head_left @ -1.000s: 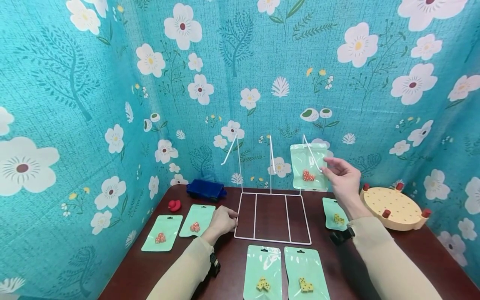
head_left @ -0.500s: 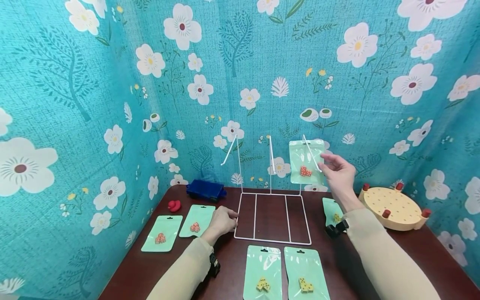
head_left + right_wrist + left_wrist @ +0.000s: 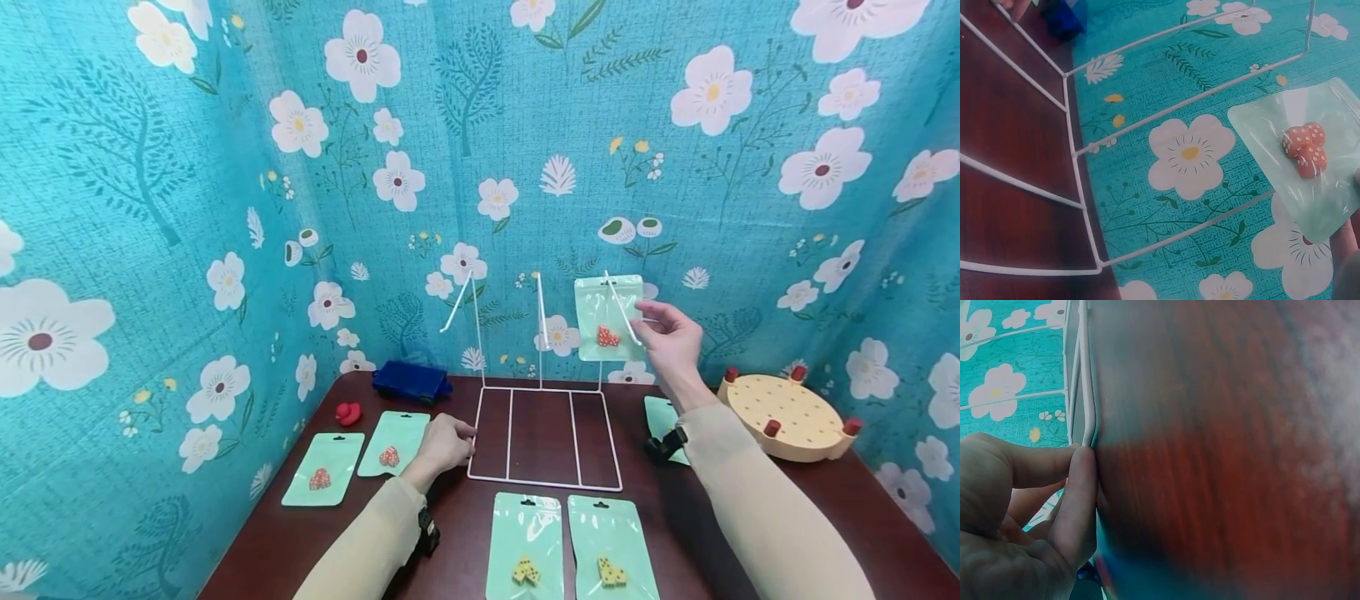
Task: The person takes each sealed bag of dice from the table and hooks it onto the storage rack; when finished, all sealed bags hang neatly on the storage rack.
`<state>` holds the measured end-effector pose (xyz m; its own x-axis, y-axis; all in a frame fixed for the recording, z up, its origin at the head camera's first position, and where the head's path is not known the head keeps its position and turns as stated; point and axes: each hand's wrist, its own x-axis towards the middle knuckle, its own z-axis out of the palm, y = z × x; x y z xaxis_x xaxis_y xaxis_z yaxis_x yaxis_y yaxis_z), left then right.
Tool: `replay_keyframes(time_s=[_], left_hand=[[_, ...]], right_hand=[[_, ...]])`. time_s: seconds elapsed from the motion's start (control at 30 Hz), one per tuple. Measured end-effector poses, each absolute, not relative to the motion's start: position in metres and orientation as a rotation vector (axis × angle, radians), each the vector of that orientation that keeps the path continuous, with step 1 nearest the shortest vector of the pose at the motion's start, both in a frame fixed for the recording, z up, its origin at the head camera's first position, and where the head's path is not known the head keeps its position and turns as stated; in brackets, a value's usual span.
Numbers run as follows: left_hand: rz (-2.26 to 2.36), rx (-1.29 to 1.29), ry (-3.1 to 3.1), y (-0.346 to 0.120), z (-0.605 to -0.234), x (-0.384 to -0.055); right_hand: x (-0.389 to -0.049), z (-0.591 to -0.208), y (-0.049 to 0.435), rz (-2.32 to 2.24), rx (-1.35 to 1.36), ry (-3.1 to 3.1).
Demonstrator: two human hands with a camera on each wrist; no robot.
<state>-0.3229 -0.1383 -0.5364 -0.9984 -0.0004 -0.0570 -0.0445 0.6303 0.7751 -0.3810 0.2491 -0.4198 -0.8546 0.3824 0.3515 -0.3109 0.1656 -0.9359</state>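
Observation:
My right hand pinches the right edge of a pale green zip bag with red dice inside. This bag is upright at the right hook of a white wire rack; the hook's rod crosses in front of it, with the bag's hang hole near the rod's back end. In the right wrist view, the dice show through the bag, and fingers reach behind it. My left hand grips the left side wire of the rack's base, thumb and finger meeting on the wire in the left wrist view.
Bags with red dice lie left; bags with yellow dice lie in front. Another bag is partly hidden by my right wrist. A red duck, blue cart and round wooden piece stand around.
My right hand has moved the bag slightly up and left, back along the right hook toward the rack's upright. My left hand has kept its place on the base wire.

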Motion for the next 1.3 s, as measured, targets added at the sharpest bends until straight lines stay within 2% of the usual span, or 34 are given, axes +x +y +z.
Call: replay_keyframes(time_s=[0.33, 0.63, 1.07, 1.3], left_hand=[[1.367, -0.026, 2.77, -0.139, -0.536, -0.323], [1.353, 0.001, 2.779, -0.141, -0.535, -0.321], [1.371, 0.002, 2.76, -0.141, -0.535, -0.321], [1.368, 0.005, 2.757, -0.14, -0.535, -0.321]], right_hand=[[-0.385, -0.423, 0.251, 1.768, -0.041, -1.922], [-0.363, -0.427, 0.275, 1.677, -0.032, -2.201], [-0.308, -0.488, 0.323, 1.253, 0.022, -2.863], [-0.298, -0.507, 0.341, 1.021, 0.053, -2.982]])
